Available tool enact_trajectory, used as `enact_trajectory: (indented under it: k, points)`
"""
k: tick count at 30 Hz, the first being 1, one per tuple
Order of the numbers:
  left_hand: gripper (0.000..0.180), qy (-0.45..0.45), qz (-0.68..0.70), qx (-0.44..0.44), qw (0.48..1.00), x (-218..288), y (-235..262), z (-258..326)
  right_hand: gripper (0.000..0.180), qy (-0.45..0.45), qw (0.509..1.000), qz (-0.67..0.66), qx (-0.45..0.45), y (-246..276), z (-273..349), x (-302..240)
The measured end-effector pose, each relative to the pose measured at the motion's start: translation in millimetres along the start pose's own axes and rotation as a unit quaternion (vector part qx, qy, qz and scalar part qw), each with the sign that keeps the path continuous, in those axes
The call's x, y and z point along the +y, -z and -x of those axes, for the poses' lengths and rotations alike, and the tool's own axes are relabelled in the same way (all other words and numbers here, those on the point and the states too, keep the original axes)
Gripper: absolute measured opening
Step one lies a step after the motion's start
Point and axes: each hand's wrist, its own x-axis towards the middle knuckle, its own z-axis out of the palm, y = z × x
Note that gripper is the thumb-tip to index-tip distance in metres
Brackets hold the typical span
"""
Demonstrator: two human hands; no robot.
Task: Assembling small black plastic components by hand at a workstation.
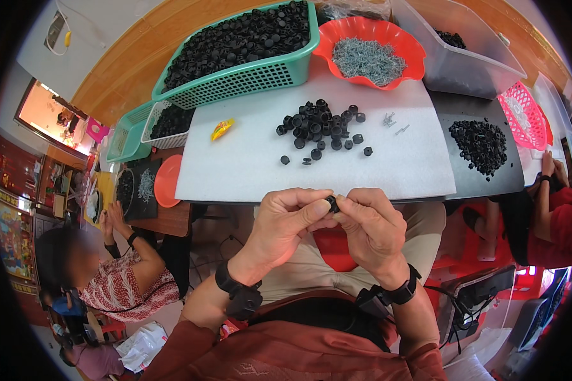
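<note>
My left hand [292, 219] pinches a small black plastic part [331, 202] just off the table's near edge. Against the same part, the fingertips of my right hand [374, 225] are pressed together; whether they hold another small piece is hidden. Beyond my hands, a loose pile of black plastic parts [318, 124] lies on the white foam sheet [248, 168]. A few thin metal screws [389, 120] lie to the right of the pile, and a small yellow packet [222, 129] to its left.
At the back stand a green basket [241, 89] full of black parts, a red scalloped bowl [415, 60] of screws and a clear bin [489, 63]. Small black pieces [478, 146] are heaped at right. Co-workers sit at left [127, 273] and right [553, 222].
</note>
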Motion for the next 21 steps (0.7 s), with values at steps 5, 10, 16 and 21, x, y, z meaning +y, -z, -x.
enact_trajectory:
  k: [5, 10, 16, 21]
  points:
    - [0.023, 0.011, -0.016, 0.008, 1.000, 0, -2, -1, 0.046, -0.001, 1.000, -0.001, -0.015, 4, 0, 3]
    - [0.023, 0.002, -0.057, 0.007, 0.998, -1, -2, -2, 0.046, -0.012, 1.000, -0.017, -0.024, 7, -2, 2]
    - [0.022, -0.007, -0.065, 0.001, 0.998, -4, -5, -4, 0.043, -0.015, 0.999, -0.009, -0.032, 11, -3, 3]
    - [0.021, -0.017, -0.080, -0.002, 0.997, -7, -7, -3, 0.037, -0.024, 0.999, -0.001, -0.043, 13, -3, 0]
